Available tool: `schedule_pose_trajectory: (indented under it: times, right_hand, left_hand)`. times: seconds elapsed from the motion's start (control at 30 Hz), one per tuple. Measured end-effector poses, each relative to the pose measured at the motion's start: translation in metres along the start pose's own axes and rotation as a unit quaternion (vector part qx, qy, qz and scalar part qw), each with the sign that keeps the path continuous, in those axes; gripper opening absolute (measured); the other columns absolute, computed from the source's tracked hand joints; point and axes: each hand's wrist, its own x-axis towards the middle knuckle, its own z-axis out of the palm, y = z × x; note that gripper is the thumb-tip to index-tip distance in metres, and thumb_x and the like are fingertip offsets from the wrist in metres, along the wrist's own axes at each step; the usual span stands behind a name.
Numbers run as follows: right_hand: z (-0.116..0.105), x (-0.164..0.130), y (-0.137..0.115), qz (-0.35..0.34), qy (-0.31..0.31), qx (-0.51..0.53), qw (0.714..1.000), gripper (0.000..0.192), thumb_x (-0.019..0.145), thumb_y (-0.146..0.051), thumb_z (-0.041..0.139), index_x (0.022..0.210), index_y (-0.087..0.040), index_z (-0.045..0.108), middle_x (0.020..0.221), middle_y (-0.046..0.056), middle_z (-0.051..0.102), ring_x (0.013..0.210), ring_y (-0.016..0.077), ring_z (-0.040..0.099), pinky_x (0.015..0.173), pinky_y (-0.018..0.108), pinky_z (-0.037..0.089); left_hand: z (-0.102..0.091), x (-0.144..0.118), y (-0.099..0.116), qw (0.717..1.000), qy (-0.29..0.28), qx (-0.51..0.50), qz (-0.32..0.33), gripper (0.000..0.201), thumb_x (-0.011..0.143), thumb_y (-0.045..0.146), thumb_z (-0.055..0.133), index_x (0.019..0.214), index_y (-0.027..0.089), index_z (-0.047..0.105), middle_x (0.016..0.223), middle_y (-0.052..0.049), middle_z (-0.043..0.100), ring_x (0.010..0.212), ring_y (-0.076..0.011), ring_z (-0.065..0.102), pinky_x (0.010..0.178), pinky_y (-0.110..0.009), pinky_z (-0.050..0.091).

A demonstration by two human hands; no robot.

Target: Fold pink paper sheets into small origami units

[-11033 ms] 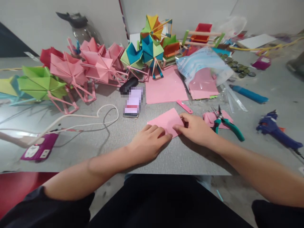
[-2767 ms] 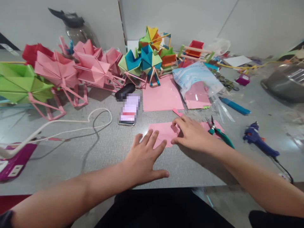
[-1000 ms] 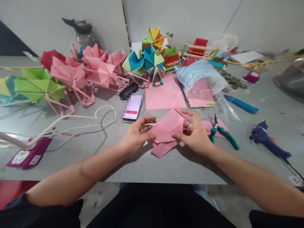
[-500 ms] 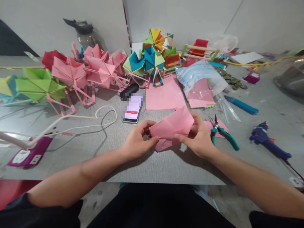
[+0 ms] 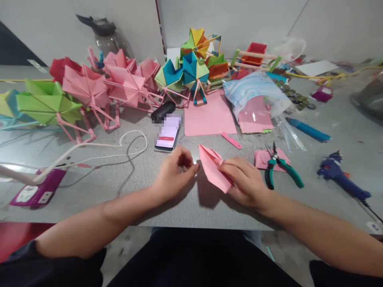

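— Biggest first?
— Grey tabletop (image 5: pixel 89 187), cluttered along the far edge. At far left, a green folded-paper wheel (image 5: pixel 48 105); beside it, pink folded-paper wheels (image 5: pixel 119 81) on pink strut stands; at centre back, a blue-and-green paper wheel (image 5: pixel 185 71).
— And the flat stock?
— Pink paper sheet (image 5: pixel 209 115) lying flat, just right of a phone (image 5: pixel 168 135); beside that, a clear plastic bag (image 5: pixel 254 93) with more pink sheets inside.
— Tools?
— To the right, well apart from the hands: blue glue gun (image 5: pixel 341 177), teal-handled pliers (image 5: pixel 279 169) resting on a pink scrap, blue marker (image 5: pixel 309 129). To the left, white cable (image 5: pixel 98 149) looping toward a purple power strip (image 5: pixel 37 193).
— Hands?
— Right hand (image 5: pixel 247 181) gripping the folded pink paper (image 5: pixel 214 167), thumb and fingers closed on its near right edge; paper raised and tilted, pointed end up, near the table's front edge, in front of the phone. Left hand (image 5: pixel 173 175) just beside the paper's left corner, fingers curled inward, thumb and forefinger tips pressed together; touching the paper or not, cannot tell.
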Motion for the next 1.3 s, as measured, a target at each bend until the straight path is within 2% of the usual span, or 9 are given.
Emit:
schedule_pose_trajectory:
  times: [0.07,0.13,0.23,0.4,0.53,0.7,0.9,1.03,1.3]
  right_hand:
    - [0.004,-0.001,0.001,0.029,-0.063,-0.021,0.997,0.026,0.097,-0.010,0.058,0.119,-0.022,0.068,0.108,0.014,0.077,0.094,0.0286,0.073,0.079,0.043,0.059]
    - [0.006,0.000,0.002,0.044,-0.123,-0.009,0.991,0.015,0.101,-0.025,0.067,0.115,-0.020,0.068,0.110,0.014,0.077,0.095,0.0301,0.072,0.080,0.044,0.059]
    - [0.007,0.001,0.002,0.037,-0.170,0.041,0.984,0.037,0.097,-0.051,0.079,0.114,-0.021,0.066,0.109,0.014,0.076,0.096,0.0316,0.071,0.081,0.046,0.058]
    - [0.006,0.004,0.006,0.141,-0.156,0.133,0.968,0.015,0.103,-0.022,0.065,0.117,-0.023,0.060,0.111,0.011,0.073,0.095,0.0251,0.070,0.080,0.040,0.057]
    - [0.006,0.005,0.011,0.184,-0.164,0.156,0.957,0.014,0.098,-0.017,0.065,0.109,-0.023,0.061,0.114,0.010,0.069,0.091,0.0227,0.067,0.080,0.039,0.057]
    - [0.002,0.006,0.014,0.210,-0.193,0.183,0.941,0.017,0.094,-0.016,0.067,0.109,-0.023,0.063,0.116,0.008,0.066,0.087,0.0201,0.064,0.079,0.038,0.055]
    - [-0.002,0.015,0.010,0.250,-0.252,0.182,0.917,0.024,0.088,-0.016,0.069,0.109,-0.024,0.061,0.117,0.007,0.061,0.091,0.0217,0.060,0.081,0.039,0.052]
    - [-0.004,0.021,0.006,0.263,-0.267,0.174,0.911,0.030,0.083,-0.014,0.069,0.109,-0.025,0.059,0.117,0.007,0.060,0.094,0.0232,0.059,0.082,0.039,0.050]
    - [-0.007,0.023,-0.006,0.268,-0.299,0.187,0.896,0.026,0.081,-0.015,0.070,0.099,-0.025,0.054,0.116,0.007,0.059,0.096,0.0240,0.060,0.080,0.039,0.048]
  left_hand:
    - [0.001,0.000,0.006,0.992,-0.089,-0.060,-0.074,0.025,0.080,0.022,0.078,0.097,0.022,0.059,0.092,-0.002,0.069,0.081,-0.0169,0.065,0.076,-0.032,0.052]
    - [0.001,0.000,0.013,0.975,-0.130,-0.118,-0.137,0.036,0.076,0.020,0.081,0.106,0.021,0.061,0.097,-0.004,0.073,0.085,-0.0186,0.069,0.076,-0.032,0.054]
    - [-0.003,0.003,0.018,0.952,-0.124,-0.184,-0.211,0.037,0.080,0.020,0.075,0.113,0.021,0.059,0.086,0.000,0.072,0.079,-0.0187,0.070,0.072,-0.031,0.054]
    - [-0.010,0.007,0.013,0.946,-0.070,-0.190,-0.251,0.041,0.086,0.024,0.066,0.126,0.021,0.055,0.076,0.002,0.069,0.066,-0.0170,0.065,0.059,-0.027,0.046]
    - [-0.010,0.002,0.009,0.973,-0.087,-0.128,-0.171,0.047,0.098,0.040,0.063,0.139,0.020,0.052,0.078,0.001,0.067,0.068,-0.0169,0.062,0.060,-0.028,0.046]
    - [-0.001,-0.004,-0.002,0.986,-0.154,-0.040,-0.046,0.084,0.085,0.014,0.077,0.160,0.025,0.040,0.105,-0.003,0.073,0.091,-0.0186,0.069,0.084,-0.034,0.056]
    - [-0.002,-0.001,-0.023,0.982,-0.180,0.003,0.059,0.087,0.093,0.017,0.075,0.168,0.025,0.033,0.100,-0.004,0.073,0.094,-0.0218,0.072,0.089,-0.039,0.059]
    - [-0.005,0.000,-0.026,0.977,-0.191,0.031,0.092,0.078,0.095,0.020,0.076,0.164,0.024,0.040,0.101,-0.005,0.072,0.084,-0.0185,0.070,0.076,-0.033,0.057]
    - [-0.005,-0.002,-0.026,0.950,-0.250,0.034,0.184,0.083,0.098,0.018,0.070,0.169,0.027,0.028,0.086,0.002,0.072,0.064,-0.0133,0.060,0.061,-0.025,0.047]
